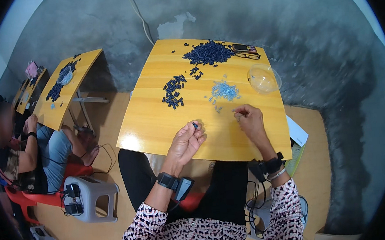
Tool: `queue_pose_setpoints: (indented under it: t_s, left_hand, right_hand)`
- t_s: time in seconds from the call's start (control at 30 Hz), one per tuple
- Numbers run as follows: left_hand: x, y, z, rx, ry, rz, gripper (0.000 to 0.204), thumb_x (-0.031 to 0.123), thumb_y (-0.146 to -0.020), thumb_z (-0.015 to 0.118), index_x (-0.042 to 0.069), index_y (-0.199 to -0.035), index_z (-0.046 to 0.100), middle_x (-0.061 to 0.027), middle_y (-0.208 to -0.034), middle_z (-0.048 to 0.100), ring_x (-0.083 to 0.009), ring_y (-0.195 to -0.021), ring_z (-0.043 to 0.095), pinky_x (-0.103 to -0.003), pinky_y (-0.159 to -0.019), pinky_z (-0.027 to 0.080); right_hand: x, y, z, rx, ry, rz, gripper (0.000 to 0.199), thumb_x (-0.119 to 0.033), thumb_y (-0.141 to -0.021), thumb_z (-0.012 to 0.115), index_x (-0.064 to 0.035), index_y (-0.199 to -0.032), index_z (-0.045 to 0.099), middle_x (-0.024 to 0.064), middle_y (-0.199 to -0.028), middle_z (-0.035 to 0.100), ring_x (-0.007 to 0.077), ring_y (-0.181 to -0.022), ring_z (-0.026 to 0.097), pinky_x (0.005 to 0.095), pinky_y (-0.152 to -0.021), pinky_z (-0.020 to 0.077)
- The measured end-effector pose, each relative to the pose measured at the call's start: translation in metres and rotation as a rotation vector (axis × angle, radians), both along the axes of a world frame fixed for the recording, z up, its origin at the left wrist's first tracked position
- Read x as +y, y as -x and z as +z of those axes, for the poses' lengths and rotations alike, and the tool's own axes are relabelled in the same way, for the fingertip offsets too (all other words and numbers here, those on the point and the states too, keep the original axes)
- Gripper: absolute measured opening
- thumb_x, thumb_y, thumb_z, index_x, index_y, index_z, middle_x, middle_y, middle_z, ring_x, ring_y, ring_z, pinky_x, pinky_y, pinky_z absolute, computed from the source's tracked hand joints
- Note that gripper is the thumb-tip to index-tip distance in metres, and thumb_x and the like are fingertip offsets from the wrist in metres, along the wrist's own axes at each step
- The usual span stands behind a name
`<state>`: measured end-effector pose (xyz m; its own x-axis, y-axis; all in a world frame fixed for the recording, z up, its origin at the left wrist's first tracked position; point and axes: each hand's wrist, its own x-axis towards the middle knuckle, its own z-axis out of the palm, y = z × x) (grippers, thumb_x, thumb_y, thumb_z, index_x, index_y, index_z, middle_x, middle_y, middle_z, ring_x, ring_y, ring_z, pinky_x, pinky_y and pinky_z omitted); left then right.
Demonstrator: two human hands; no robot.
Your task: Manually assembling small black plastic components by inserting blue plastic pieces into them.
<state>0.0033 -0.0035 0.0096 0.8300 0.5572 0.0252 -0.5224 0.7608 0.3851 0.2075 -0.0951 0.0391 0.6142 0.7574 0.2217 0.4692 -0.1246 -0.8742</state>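
My left hand [186,142] is closed near the table's front edge, gripping a small black cylindrical piece [195,125] between thumb and fingers. To its right, my right hand [250,121] hovers over the tabletop with thumb and fingertips pinched together; what they hold, if anything, is too small to make out. Just beyond that hand lies a loose pile of small clear bluish pieces [224,91]. A smaller group of black pieces [172,91] is spread out left of the clear ones. Farther back sits a large heap of the same black pieces [208,53].
A clear round plastic bowl [263,79] stands at the table's right edge. Eyeglasses [247,55] and a phone [243,48] lie at the far right corner. At left, another person [29,145] sits by a second table [86,69]. A grey stool [90,194] bears black adapters.
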Motion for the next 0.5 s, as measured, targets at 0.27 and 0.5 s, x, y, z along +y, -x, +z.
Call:
queue_pose_setpoints:
  t_s: [0.27, 0.5]
  left_hand:
    - [0.001, -0.001, -0.003, -0.009, 0.009, 0.01, 0.013, 0.017, -0.092, 0.057, 0.005, -0.094, 0.057, -0.0001, -0.085, 0.05, -0.0105, -0.074, 0.045, -0.024, -0.07, 0.041]
    - [0.001, 0.003, -0.002, 0.009, 0.024, 0.042, 0.014, 0.018, -0.092, 0.058, 0.005, -0.094, 0.057, -0.0002, -0.084, 0.05, -0.0103, -0.074, 0.045, -0.024, -0.07, 0.041]
  right_hand:
    - [0.028, -0.044, -0.015, 0.287, 0.114, 0.092, 0.01, 0.0, -0.083, 0.059, 0.005, -0.09, 0.063, 0.0087, -0.071, 0.062, 0.012, -0.063, 0.061, 0.024, -0.051, 0.0507]
    - [0.035, -0.034, -0.01, 0.486, -0.038, 0.166, 0.011, -0.001, -0.087, 0.057, 0.0036, -0.094, 0.064, 0.0083, -0.081, 0.065, 0.0121, -0.067, 0.062, 0.0236, -0.06, 0.0527]
